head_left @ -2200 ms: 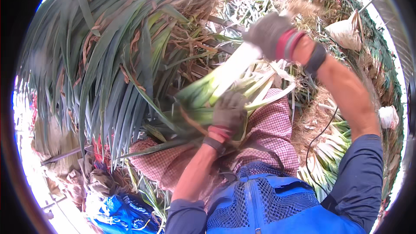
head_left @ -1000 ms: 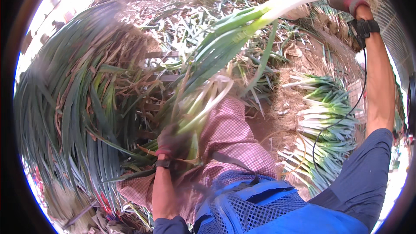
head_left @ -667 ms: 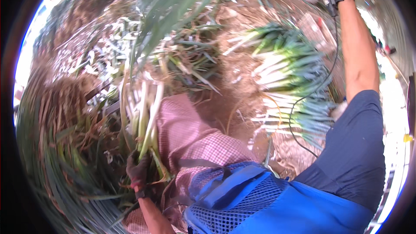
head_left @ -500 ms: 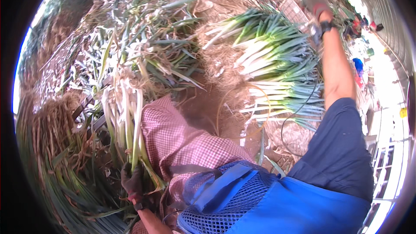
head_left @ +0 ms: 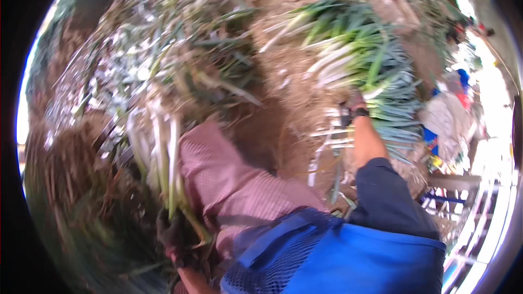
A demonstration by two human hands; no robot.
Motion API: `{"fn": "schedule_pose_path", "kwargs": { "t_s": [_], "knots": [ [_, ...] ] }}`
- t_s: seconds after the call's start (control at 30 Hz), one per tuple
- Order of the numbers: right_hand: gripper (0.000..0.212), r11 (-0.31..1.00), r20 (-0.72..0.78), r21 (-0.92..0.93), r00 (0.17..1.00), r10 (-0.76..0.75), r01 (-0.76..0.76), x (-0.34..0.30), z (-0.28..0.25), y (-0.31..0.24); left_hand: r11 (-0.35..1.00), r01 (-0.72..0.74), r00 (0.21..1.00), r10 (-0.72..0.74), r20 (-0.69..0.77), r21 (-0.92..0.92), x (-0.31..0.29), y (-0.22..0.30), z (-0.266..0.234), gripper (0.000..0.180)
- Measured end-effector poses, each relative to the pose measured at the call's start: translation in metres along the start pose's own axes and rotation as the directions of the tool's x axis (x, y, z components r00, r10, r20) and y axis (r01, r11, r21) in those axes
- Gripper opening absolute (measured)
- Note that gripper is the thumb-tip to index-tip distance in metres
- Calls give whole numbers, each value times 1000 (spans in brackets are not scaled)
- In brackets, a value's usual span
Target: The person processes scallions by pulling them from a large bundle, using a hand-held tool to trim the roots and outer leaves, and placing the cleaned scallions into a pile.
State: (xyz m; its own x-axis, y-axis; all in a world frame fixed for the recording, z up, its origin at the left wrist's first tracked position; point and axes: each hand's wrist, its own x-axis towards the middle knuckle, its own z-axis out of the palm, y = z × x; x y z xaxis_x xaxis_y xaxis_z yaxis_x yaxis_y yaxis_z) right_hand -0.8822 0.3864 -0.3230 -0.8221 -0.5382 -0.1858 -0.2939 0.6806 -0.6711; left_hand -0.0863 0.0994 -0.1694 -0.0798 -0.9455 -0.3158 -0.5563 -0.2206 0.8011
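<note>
At the lower left, my left hand (head_left: pixel 175 239), in a dark glove, is closed round the green part of several green onions (head_left: pixel 173 160). Their white stems and roots point away from me, beside my checked pink trouser leg. On the right, my right hand (head_left: pixel 355 99) rests on or just over a neat pile of trimmed green onions (head_left: pixel 348 54), white ends to the left and leaves to the right. Its fingers are smeared by motion, so their grip is unclear. A small dark object (head_left: pixel 345 115) sits beside its wristband, too blurred to name.
Tangled onion leaves and peelings (head_left: pixel 163 49) cover the far left. Untrimmed green onions (head_left: pixel 71 174) lie along the left edge. A pale crate (head_left: pixel 389 5) stands beyond the pile, and a whitish sack (head_left: pixel 447 122) lies at right near metal bars.
My right hand has come down and nearer from the far right, where it held up a long green onion, to the pile. My left hand stays on its bunch; the view has shifted slightly.
</note>
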Motion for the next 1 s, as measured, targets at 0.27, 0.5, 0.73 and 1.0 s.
{"fn": "schedule_pose_path", "kwargs": {
  "t_s": [0.27,0.5,0.73,1.0],
  "knots": [
    [46,653,394,376,751,529,-657,-59,48,-191,989,-97,995,96,-14,-110,14,38,-20,47],
    [76,947,693,177,650,-313,267,-136,202,-424,955,-164,983,179,-38,248,50,84,21,49],
    [87,828,863,-21,429,-268,560,-152,314,-526,745,-180,984,142,111,643,75,114,53,104],
    [67,963,794,71,570,-212,260,-153,348,-548,741,-106,993,40,114,663,91,119,55,106]
  ]
}}
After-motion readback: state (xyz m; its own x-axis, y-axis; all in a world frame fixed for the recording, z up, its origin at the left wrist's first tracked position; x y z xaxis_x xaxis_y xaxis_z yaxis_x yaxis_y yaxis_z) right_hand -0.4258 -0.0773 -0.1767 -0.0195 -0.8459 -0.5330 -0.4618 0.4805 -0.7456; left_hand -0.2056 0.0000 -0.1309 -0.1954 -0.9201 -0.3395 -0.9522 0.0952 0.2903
